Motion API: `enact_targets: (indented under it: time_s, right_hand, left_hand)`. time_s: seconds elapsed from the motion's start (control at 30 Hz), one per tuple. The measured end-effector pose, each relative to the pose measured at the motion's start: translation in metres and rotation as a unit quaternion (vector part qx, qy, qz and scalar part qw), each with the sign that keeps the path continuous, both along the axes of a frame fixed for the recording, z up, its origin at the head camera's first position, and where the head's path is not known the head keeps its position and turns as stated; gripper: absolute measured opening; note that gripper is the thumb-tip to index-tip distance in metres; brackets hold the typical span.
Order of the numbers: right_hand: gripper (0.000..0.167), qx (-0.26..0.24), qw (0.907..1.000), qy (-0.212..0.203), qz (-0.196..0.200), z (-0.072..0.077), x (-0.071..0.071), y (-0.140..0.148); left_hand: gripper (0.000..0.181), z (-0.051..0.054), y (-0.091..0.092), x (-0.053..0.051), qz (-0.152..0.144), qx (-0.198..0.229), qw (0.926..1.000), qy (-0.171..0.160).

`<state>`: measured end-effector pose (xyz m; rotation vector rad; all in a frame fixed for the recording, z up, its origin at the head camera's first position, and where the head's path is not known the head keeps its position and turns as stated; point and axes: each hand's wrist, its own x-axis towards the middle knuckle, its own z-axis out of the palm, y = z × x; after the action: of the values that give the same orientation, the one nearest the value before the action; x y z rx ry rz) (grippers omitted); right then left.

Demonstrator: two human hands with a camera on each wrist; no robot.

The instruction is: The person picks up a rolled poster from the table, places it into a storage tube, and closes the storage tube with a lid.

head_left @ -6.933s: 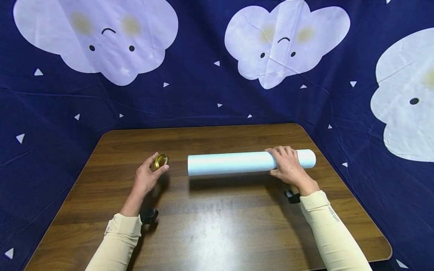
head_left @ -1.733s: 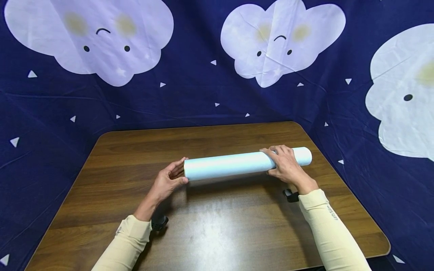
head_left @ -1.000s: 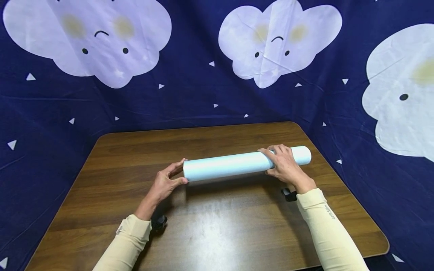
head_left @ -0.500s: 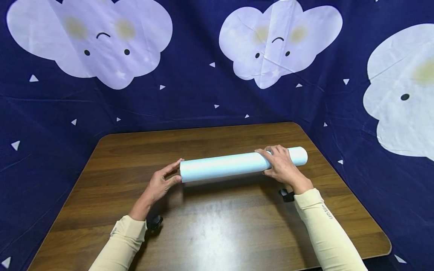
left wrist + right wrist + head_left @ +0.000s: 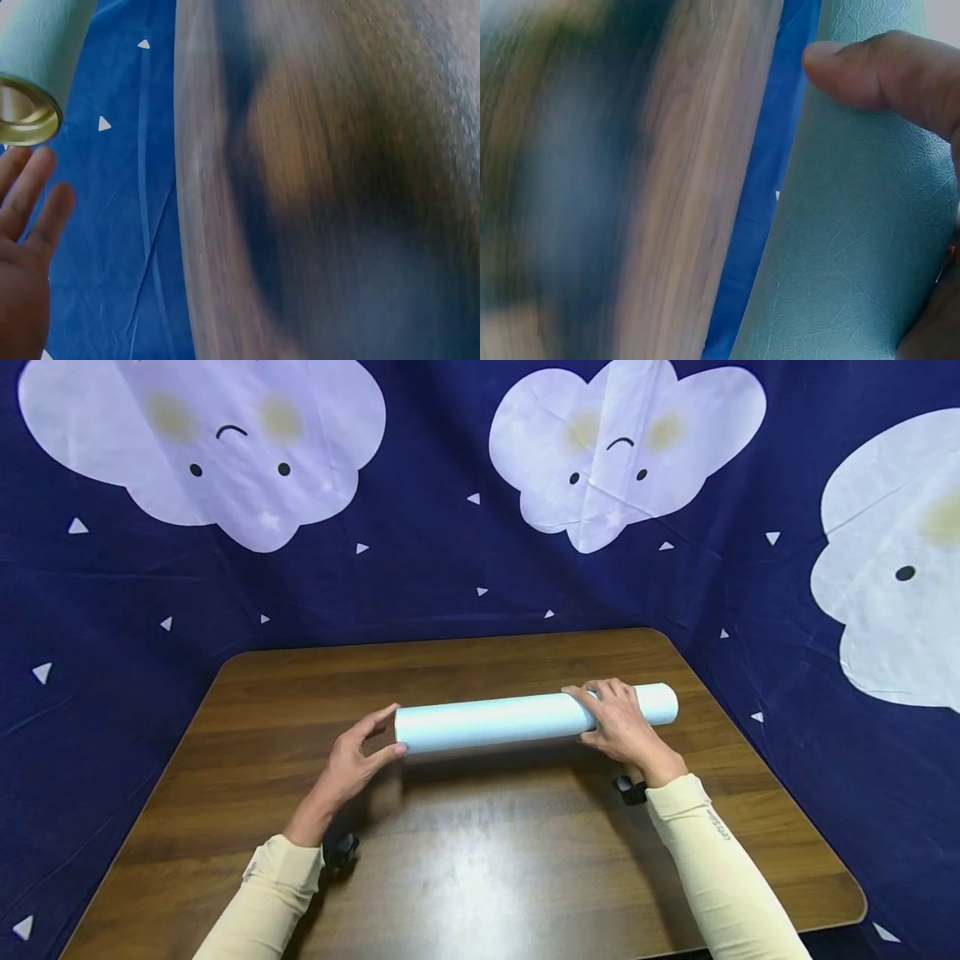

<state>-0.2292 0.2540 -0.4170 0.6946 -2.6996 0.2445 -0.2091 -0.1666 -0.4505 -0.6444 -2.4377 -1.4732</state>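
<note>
A long pale, white-to-light-blue tube (image 5: 495, 722) is held nearly level above the table. My right hand (image 5: 618, 727) grips it near its right end, thumb and fingers wrapped around it. In the right wrist view, the thumb lies across the textured tube wall (image 5: 847, 217). At the other end, thumb and fingertips of my left hand (image 5: 348, 767) pinch the rim from below and above. A gold metal cap (image 5: 30, 124) sits in that end in the left wrist view. Several fingers of the left hand (image 5: 26, 217) are extended there; its thumb is out of that view.
Beneath the hands is a brown wood-grain table (image 5: 465, 852) with rounded corners. Behind it hangs a dark blue cloth (image 5: 427, 568) printed with clouds and small white shapes. Each wrist wears a small black camera (image 5: 341, 850).
Earlier, the left hand held the gold cap apart from the tube; now the cap is in the tube's left end. The right hand has kept its grip while the tube shifted slightly left.
</note>
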Motion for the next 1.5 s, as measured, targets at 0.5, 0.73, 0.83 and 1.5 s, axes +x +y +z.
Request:
enact_targets:
  time_s: [0.5, 0.73, 0.83, 1.5]
  right_hand:
    - [0.079, -0.004, 0.9997, -0.018, 0.015, -0.020, -0.016, -0.022]
    - [0.077, 0.003, 0.9989, -0.046, 0.009, -0.029, -0.025, -0.029]
    - [0.076, 0.003, 0.9986, -0.051, 0.012, -0.032, -0.028, -0.034]
    - [0.073, 0.019, 0.9943, -0.105, 0.009, -0.042, -0.038, -0.068]
  left_hand:
    - [0.068, -0.003, -0.006, 0.000, 0.077, -0.128, 0.9875, 0.050]
    - [0.064, -0.007, -0.003, -0.004, 0.102, -0.248, 0.9509, 0.154]
    - [0.066, -0.008, -0.002, -0.006, 0.110, -0.292, 0.9339, 0.174]
    - [0.065, -0.019, -0.020, -0.013, 0.121, -0.352, 0.9218, 0.108]
